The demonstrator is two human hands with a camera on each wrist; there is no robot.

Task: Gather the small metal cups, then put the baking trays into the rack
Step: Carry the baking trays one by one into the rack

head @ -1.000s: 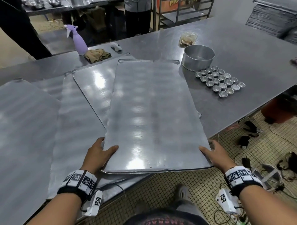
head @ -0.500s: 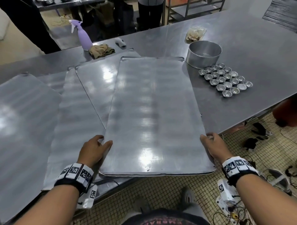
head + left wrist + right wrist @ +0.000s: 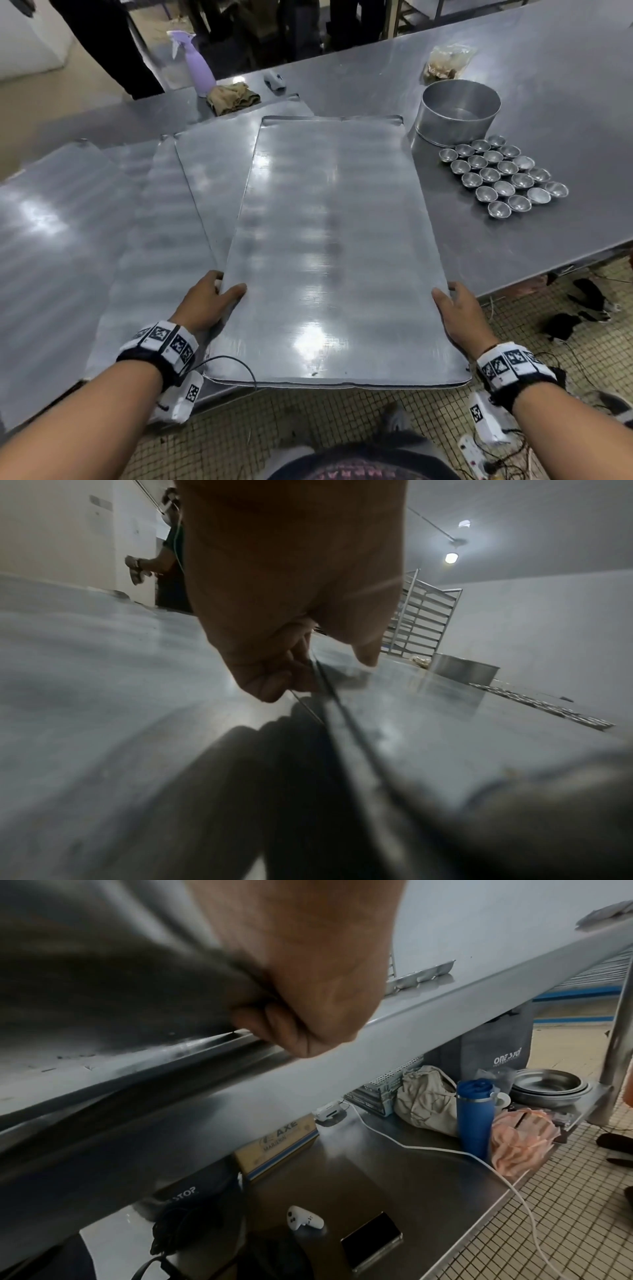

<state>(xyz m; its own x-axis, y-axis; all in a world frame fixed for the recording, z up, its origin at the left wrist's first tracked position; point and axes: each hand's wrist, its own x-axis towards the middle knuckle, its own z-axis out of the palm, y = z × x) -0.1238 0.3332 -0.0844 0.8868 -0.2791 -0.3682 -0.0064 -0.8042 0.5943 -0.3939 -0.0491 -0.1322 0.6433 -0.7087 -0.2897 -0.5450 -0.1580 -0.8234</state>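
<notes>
A large flat baking tray (image 3: 329, 240) lies across other trays (image 3: 209, 178) on the steel table, its near end overhanging the table's front edge. My left hand (image 3: 209, 301) grips its left long edge, thumb on top and fingers (image 3: 274, 680) curled under. My right hand (image 3: 459, 315) grips the right long edge, with its fingers (image 3: 301, 1031) wrapped beneath the tray (image 3: 103, 988). Several small metal cups (image 3: 503, 174) stand packed together on the table to the right, beside a round metal pan (image 3: 455, 113). A tall metal rack (image 3: 418, 615) shows in the left wrist view, beyond the table.
A purple spray bottle (image 3: 197, 65) and a brown cloth (image 3: 233, 97) sit at the table's far side, a plastic bag (image 3: 445, 63) behind the pan. People stand beyond the table. Cables and gear lie on the tiled floor (image 3: 582, 325). The lower shelf (image 3: 377, 1177) holds a blue bottle, bowls and cloths.
Both hands have slid forward along the tray's long edges from near its front corners. The tray has come toward me, its near end now overhanging the table edge further.
</notes>
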